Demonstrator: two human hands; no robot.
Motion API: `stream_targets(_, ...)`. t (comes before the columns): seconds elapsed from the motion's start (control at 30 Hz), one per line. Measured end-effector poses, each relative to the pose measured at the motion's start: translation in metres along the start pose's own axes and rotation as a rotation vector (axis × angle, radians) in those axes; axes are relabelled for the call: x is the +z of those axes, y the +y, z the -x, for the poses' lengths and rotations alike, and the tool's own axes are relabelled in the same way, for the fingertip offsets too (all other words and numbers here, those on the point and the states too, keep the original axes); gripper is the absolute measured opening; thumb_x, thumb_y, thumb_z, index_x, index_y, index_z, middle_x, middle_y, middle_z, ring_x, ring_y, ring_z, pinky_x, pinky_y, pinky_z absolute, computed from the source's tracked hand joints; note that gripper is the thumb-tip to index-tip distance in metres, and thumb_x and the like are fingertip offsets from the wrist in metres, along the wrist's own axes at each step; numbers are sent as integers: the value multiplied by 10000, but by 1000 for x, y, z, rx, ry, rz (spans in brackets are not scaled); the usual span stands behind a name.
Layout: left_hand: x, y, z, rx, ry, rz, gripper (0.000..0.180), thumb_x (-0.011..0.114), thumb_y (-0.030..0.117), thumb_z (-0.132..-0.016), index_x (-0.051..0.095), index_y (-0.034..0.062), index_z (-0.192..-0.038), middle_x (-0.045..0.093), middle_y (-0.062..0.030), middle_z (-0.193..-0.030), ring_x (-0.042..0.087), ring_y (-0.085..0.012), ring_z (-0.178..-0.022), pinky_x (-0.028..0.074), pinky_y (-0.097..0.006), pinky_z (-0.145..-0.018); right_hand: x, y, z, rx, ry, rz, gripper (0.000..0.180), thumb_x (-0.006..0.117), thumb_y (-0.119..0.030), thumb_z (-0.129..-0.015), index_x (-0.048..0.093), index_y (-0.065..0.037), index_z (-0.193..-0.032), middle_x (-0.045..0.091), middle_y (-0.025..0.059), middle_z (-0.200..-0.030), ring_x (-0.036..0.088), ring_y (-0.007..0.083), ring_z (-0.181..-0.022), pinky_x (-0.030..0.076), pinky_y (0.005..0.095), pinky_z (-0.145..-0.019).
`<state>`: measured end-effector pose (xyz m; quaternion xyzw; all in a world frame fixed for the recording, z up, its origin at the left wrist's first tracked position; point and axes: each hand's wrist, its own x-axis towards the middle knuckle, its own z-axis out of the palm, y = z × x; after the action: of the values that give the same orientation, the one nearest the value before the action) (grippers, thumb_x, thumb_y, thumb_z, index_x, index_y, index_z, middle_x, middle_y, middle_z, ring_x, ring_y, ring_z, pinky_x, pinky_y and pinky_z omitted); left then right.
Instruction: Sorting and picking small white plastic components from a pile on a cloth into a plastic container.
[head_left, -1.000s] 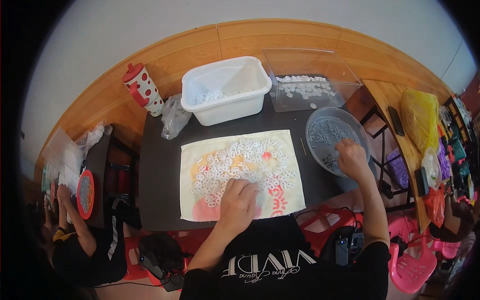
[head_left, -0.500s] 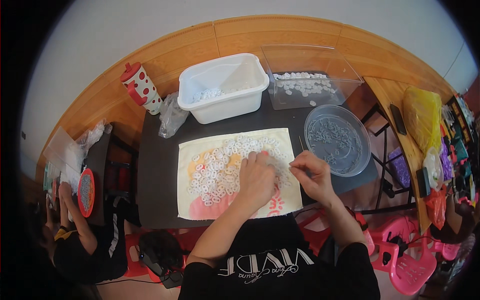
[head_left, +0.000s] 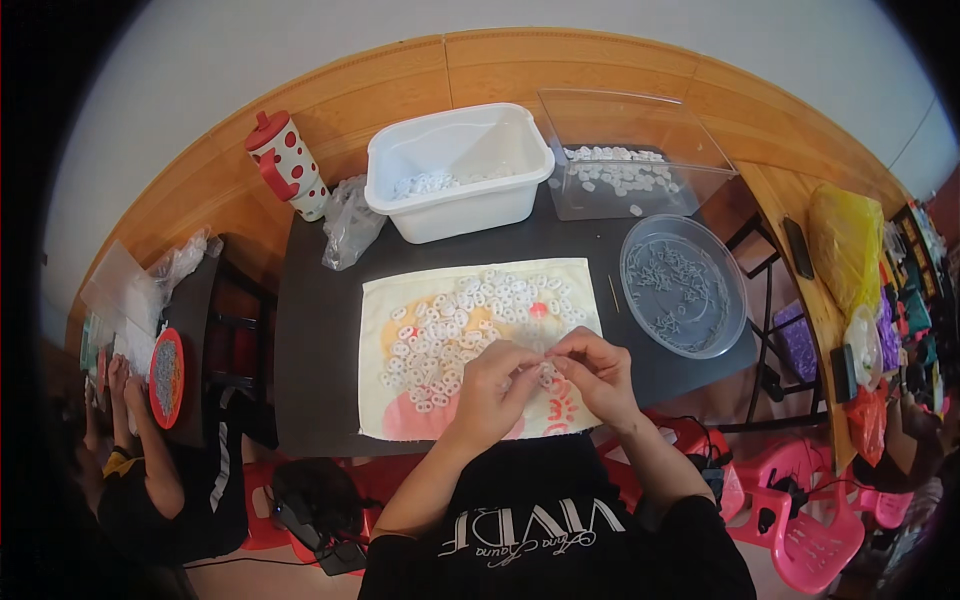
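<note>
Over the front right part of a cream towel (head_left: 590,300) with a coloured print, my two hands meet, fingertips together. My left hand (head_left: 497,388) is closed in a pinch on a small white two-holed plastic piece (head_left: 547,372). Pinched against that same piece, my right hand (head_left: 597,378) closes from the other side. Whether a tiny grey part is also between the fingers cannot be made out. Many loose white two-holed pieces (head_left: 437,335) lie spread over the towel, left of and beyond my hands.
Behind the towel stand a white tub (head_left: 460,215) and a clear box (head_left: 640,200), both holding white pieces. A round clear tub (head_left: 735,300) of small grey parts is at right, beside a thin stick (head_left: 613,293). A spotted tumbler (head_left: 290,165) stands far left. Another person's hands (head_left: 128,385) work at left.
My left hand has left the pile of pieces and come toward me with a white piece. My right hand has moved left and nearer, and the fingertips now meet.
</note>
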<state>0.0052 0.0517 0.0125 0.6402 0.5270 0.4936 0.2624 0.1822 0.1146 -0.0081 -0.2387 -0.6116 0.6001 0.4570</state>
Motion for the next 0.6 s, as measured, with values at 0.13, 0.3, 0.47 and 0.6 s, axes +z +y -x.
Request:
stream_targets(0.13, -2, -7, 13, -83, 65, 380, 161, 651, -80, -868, 705, -23, -1009, 642, -65, -925, 605, -120, -826, 468, -232, -714, 9, -3, -1, 39, -27, -44, 164, 609, 89, -912, 665, 16, -1047, 598, 18, -962, 563, 74, -881, 447, 220, -774)
stream_targets(0.3, -6, -6, 24, -169, 104, 576, 188, 634, -98, -876, 710, -22, -1031, 640, -47, -940, 592, -100, -836, 455, -221, -715, 16, -5, 0, 70, -46, -80, 160, 599, 90, -920, 662, 14, -1047, 592, 19, -970, 553, 76, -890, 442, 221, -790)
stream_targets(0.47, -3, -13, 32, -205, 144, 657, 224, 622, -104, -887, 694, -25, -1084, 641, -40, -971, 584, -82, -861, 457, -212, -731, 25, -6, 1, 55, -100, -55, 153, 604, 93, -918, 654, 10, -1036, 588, 21, -979, 557, 85, -920, 439, 230, -819)
stream_targets(0.6, -5, -15, 35, -222, 130, 712, 233, 618, -102, -895, 686, -28, -1105, 642, -42, -982, 586, -81, -866, 463, -214, -738, 28, -6, 2, 66, -88, -23, 132, 610, 94, -913, 659, 28, -1016, 588, 34, -965, 554, 97, -908, 431, 229, -815)
